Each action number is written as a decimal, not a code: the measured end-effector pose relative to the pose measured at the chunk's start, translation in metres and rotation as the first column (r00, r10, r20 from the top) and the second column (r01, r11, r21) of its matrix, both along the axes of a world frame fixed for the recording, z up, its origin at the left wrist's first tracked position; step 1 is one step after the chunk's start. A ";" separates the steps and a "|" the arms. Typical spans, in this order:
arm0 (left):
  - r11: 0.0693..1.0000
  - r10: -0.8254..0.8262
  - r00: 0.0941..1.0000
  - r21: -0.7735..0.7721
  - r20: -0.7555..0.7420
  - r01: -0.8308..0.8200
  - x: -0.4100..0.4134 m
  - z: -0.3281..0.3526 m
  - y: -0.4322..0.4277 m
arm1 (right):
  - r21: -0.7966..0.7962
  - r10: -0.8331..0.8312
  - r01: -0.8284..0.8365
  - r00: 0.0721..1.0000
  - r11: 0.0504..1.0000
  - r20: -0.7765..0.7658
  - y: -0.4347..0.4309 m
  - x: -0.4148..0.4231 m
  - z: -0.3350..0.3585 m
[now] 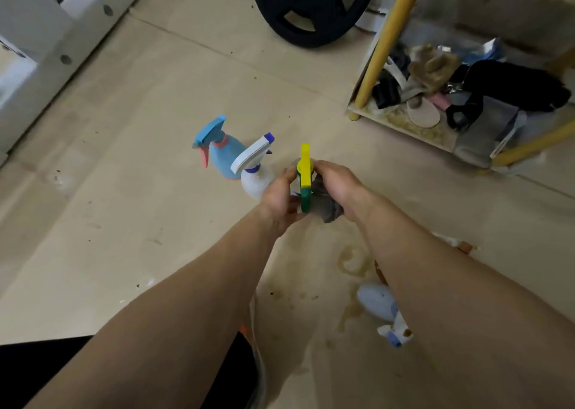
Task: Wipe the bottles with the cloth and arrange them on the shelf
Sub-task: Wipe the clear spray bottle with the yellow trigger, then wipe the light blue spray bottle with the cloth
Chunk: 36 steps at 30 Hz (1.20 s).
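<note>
Between the two hands, raised above the floor, is the yellow-green spray bottle [305, 175] (its body is mostly hidden by fingers). The left hand [278, 198] curls around it from one side. The right hand [337, 184] grips a bunched grey cloth [326, 205] and presses it against the other side. Just beyond the left hand stand a white spray bottle [253, 172] and a blue spray bottle [222, 156], close together. Beneath the right forearm a pale bottle [378, 306] lies on its side. Well beyond the right hand sits the cluttered shelf [401, 130], with a black weight plate [311, 7] near it.
</note>
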<state>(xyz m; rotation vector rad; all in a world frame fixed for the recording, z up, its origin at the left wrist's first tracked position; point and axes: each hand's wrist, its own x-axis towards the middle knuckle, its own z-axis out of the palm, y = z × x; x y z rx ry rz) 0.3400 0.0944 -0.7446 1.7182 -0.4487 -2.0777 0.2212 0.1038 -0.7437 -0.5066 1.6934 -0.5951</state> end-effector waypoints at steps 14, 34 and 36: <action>0.997 -0.070 0.987 -0.018 0.145 0.073 -0.002 0.004 0.000 | 0.018 -0.008 0.010 0.994 1.000 -0.112 0.015 -0.015 -0.003; -0.014 -0.635 0.030 -0.049 0.772 0.999 -0.037 0.114 0.160 | -0.240 -0.348 0.297 0.913 0.924 -0.211 0.228 -0.106 0.186; -0.146 -0.604 -0.129 0.050 0.786 0.988 -0.046 0.109 0.176 | -0.190 -0.379 0.342 0.899 0.921 -0.218 0.255 -0.113 0.179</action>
